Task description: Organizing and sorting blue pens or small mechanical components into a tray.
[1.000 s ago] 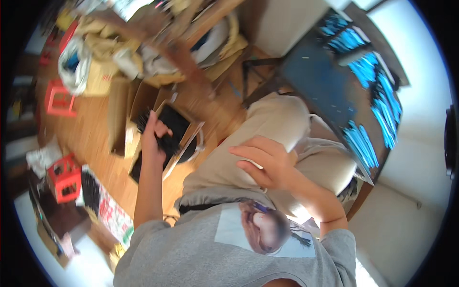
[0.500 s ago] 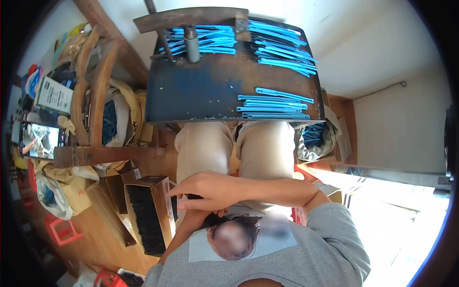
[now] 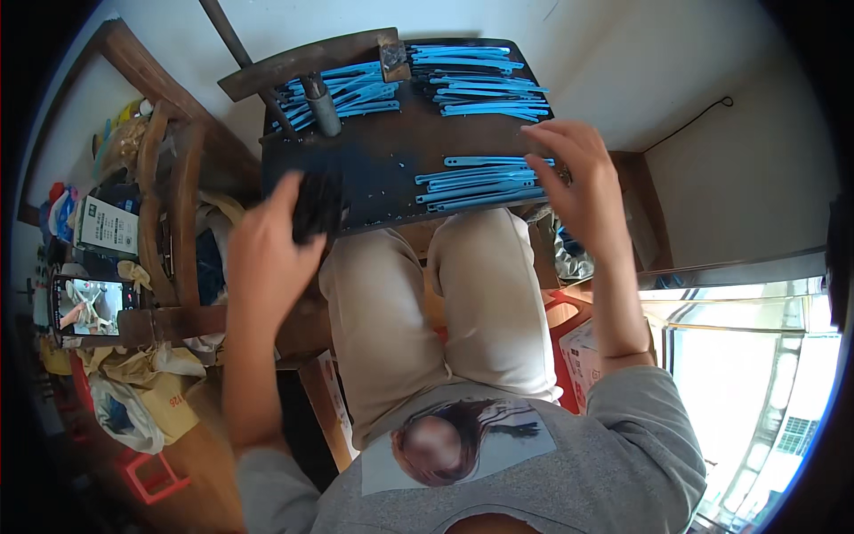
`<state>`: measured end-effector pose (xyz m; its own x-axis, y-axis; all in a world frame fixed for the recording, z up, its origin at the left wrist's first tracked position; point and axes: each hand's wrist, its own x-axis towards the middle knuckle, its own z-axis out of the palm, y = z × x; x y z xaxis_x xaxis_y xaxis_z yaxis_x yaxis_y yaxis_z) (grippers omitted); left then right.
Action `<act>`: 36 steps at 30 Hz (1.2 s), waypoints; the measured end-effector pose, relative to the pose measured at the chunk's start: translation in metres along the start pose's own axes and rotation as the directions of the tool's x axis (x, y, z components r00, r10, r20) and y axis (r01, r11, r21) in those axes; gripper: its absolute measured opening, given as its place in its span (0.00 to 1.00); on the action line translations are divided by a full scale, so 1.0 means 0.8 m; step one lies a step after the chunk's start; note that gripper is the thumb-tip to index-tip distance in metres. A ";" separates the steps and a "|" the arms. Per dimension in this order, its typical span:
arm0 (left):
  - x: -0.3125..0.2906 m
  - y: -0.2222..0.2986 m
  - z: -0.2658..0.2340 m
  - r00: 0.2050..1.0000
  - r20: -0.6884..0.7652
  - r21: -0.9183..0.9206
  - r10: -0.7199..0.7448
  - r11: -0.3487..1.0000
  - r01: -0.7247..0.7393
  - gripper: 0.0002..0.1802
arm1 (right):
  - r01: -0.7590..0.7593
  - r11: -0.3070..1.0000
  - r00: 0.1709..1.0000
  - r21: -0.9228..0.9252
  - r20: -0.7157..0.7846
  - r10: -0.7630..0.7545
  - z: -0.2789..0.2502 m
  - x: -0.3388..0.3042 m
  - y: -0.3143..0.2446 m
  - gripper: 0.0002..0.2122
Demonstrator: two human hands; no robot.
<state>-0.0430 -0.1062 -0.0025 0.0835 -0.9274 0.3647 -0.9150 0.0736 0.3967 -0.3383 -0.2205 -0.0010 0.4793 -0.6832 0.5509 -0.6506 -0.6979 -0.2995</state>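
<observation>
Over the table's left front corner, my left hand [image 3: 267, 240] grips a blurred black bundle [image 3: 318, 206]; its exact kind cannot be made out. My right hand [image 3: 580, 182] is raised at the right edge of the table, its fingers apart and curved, with nothing visible in it. Just left of its fingertips lies a row of flat blue strips [image 3: 480, 182] with small holes at their ends. More blue strips lie at the far right [image 3: 485, 84] and far left [image 3: 365, 89] of the dark table [image 3: 382, 169].
A hand press with a curved bar [image 3: 311, 58] and a metal cylinder [image 3: 322, 107] stands at the table's far left. Left of me are a wooden chair frame [image 3: 185, 214], a lit phone [image 3: 89, 307] and bags [image 3: 147, 409]. A cardboard box [image 3: 325, 392] stands by my left leg.
Both hands have risen from my lap, where they were crossed, and moved apart to the table's two sides. The black bundle has come up over the table in my left hand.
</observation>
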 end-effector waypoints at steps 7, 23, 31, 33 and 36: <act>0.087 -0.056 0.072 0.972 0.100 0.334 0.214 0.913 -0.235 0.35 | 0.028 0.978 0.948 -0.208 0.316 0.040 0.021 -0.005 0.076 0.08; 0.055 -0.041 0.060 0.963 -0.119 0.005 0.240 0.971 -0.241 0.32 | -0.147 0.786 0.989 0.601 0.104 0.105 0.014 0.002 0.103 0.04; 0.044 -0.042 0.065 0.944 -0.165 -0.034 0.287 0.955 -0.296 0.11 | -0.136 0.680 0.970 0.720 -0.043 0.239 0.007 0.021 0.088 0.06; 0.047 -0.039 0.060 0.922 -0.206 -0.023 0.327 0.941 -0.338 0.11 | -0.061 0.779 0.986 0.624 -0.085 0.145 0.014 0.029 0.088 0.09; 0.057 -0.026 0.054 0.877 -0.341 -0.017 0.339 0.930 -0.366 0.12 | 0.056 0.700 0.982 0.712 -0.165 0.089 0.021 0.041 0.079 0.12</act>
<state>-0.0368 -0.1659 -0.0303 -0.1022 -0.6633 0.7413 -0.8754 0.4139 0.2497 -0.3537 -0.2910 -0.0148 0.3154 -0.6979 0.6430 -0.0092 -0.6799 -0.7333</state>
